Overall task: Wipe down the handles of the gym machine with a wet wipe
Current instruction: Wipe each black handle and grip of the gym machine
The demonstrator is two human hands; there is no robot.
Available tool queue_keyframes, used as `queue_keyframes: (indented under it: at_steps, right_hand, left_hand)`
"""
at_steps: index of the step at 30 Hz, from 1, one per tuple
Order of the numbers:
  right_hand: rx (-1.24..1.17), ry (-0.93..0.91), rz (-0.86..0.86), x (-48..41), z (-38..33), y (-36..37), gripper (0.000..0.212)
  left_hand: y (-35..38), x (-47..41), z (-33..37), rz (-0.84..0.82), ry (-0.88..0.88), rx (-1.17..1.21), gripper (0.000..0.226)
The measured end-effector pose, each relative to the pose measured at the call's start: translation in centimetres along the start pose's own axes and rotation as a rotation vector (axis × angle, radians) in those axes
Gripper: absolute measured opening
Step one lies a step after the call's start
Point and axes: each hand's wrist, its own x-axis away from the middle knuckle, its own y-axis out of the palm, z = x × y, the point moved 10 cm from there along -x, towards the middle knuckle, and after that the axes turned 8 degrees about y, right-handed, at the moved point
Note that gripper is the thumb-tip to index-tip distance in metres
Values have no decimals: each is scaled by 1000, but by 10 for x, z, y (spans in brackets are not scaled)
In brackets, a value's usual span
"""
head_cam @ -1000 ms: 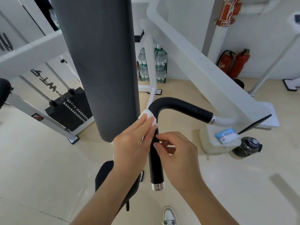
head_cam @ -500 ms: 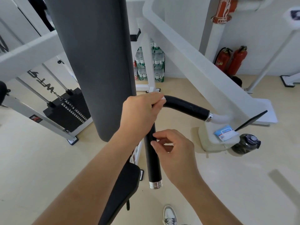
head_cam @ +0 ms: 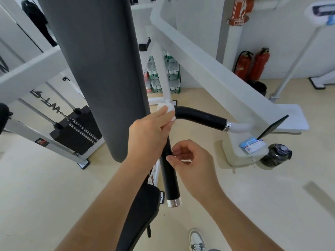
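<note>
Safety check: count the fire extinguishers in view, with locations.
2. One fire extinguisher stands by the far wall, right of the white pillar; the second extinguisher right of it. More may be hidden.

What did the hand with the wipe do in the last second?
The left hand closed round the bend of the black handle, hiding the wet wipe, then loosened, so the wipe shows again at the top of the bend. The right hand stayed curled beside the handle's lower bar.
</note>
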Motion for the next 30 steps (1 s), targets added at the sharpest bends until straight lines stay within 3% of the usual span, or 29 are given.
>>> queue_keyframes:
  at_steps: [4,7,9,13,16,22,26,30]
  right_hand:
    - [-50,36,10,0,5,-2,37]
    - [-47,14,-5,-2,0,0,44]
    - [-84,-35,-22,-3,-10,2,39]
    - [-49,-101,-53,-6,-24,7,22]
    - [-8,-81,20,-8,-20,3,22]
    - [31,-132,79,-9,-29,1,17]
    - [157,-276,198,-6,-40,-1,11]
    - [166,-327,282,-5,-41,3,7]
  left_hand:
    - [-12,48,2,-25,32,-103,22]
    - [-5,64,15,-109,131,-250,46]
    - [-9,60,17,-74,169,-264,39]
    - [-23,49,9,75,73,-116,11]
    - [-19,49,4,63,-65,-51,24]
    - [-10,52,13,-65,-33,46,40]
    - [-15,64,-3,-8,-191,254,55]
    - [-10,71,-6,-47,-234,239,49]
